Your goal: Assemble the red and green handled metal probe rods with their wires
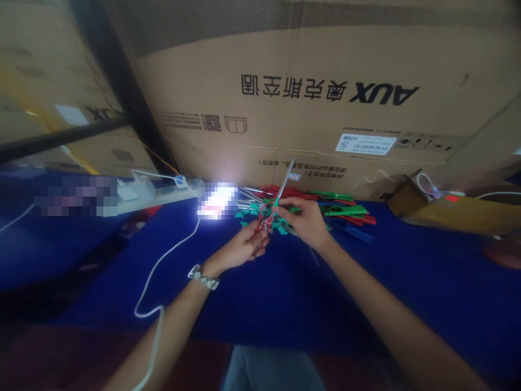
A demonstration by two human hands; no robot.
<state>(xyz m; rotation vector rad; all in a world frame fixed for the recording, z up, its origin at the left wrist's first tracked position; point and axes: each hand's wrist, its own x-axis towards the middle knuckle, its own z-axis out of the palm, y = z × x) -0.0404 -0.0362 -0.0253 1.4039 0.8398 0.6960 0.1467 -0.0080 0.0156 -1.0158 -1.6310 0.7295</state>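
Note:
My right hand point(307, 220) pinches a thin silvery rod point(285, 182) near its lower end, thumb against fingers. The rod leans up and slightly right, with a small blue-and-white label point(294, 177) near its upper part and green material by the fingertips. Curled around a bundle of red and white cords point(266, 219), my left hand point(244, 245) sits just left of and below the right one. Green scraps point(246, 213) and more silvery rods point(249, 199) lie on the blue cloth just behind both hands; what the cords join to is hidden by my fingers.
Red strips point(285, 192) and green strips point(348, 210) are piled at the back. A glowing screen point(217, 200) stands left, with a white cable point(157, 266) crossing my left forearm. An open cardboard box point(443, 212) sits right. A large carton point(309, 125) walls off the back.

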